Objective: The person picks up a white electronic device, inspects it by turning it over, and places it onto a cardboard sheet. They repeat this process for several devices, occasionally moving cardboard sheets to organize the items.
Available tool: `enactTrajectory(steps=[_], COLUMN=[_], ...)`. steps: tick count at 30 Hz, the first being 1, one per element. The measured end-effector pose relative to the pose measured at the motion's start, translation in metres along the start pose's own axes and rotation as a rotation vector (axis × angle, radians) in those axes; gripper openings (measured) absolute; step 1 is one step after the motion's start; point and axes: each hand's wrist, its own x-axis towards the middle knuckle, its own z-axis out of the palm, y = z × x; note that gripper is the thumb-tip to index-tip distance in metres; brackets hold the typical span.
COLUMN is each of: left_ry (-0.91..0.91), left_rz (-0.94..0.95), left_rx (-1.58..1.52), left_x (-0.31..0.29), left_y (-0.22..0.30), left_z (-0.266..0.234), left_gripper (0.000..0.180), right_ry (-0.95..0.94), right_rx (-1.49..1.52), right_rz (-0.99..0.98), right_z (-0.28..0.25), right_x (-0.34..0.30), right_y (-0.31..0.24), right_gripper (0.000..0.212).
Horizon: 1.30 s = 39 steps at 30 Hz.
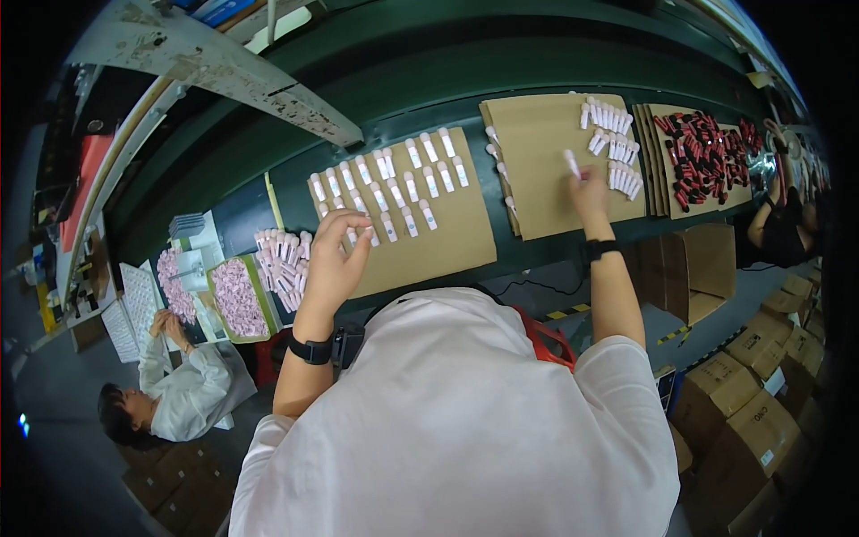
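My right hand point(590, 195) pinches a small white tube with a rounded pale pink top point(572, 164), holding it above the right cardboard sheet point(537, 192). Close to that hand, several similar tubes stand grouped in rows point(619, 148) at the sheet's right side. My left hand point(335, 264) is over the left cardboard sheet point(456, 242), its curled thumb and fingers apart. Through their gap a tube point(352, 235) shows in part; whether the fingers touch it is unclear. Spaced rows of white tubes point(394, 191) fill much of this sheet.
Left of me lie a heap of pink-topped tubes point(284, 259) and a green-edged tray point(215, 300) of small pink pieces. A seated co-worker point(197, 394) works there. Far right, red and black tubes point(702, 157) cover more cardboard. Cartons point(752, 421) stand on the floor.
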Motion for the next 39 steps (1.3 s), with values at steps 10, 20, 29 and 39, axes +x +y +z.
enactTrajectory(steps=[10, 20, 29, 39], left_ry=[-0.168, 0.019, 0.012, 0.023], left_rz=[-0.019, 0.250, 0.348, 0.413], left_rx=[-0.407, -0.312, -0.297, -0.292], left_x=[0.001, -0.020, -0.026, -0.025], left_y=[0.048, 0.053, 0.051, 0.045], left_z=[-0.018, -0.048, -0.060, -0.062], left_gripper=[0.020, 0.018, 0.019, 0.021], right_ry=[-0.384, -0.395, -0.310, -0.299], right_rx=[0.698, 0.917, 0.874, 0.880], right_rz=[-0.662, -0.810, -0.899, -0.907], right_z=[-0.089, -0.103, -0.100, -0.100], right_x=[-0.129, -0.158, -0.167, -0.168], right_y=[-0.245, -0.302, -0.311, -0.314], right_gripper=[0.022, 0.027, 0.028, 0.030])
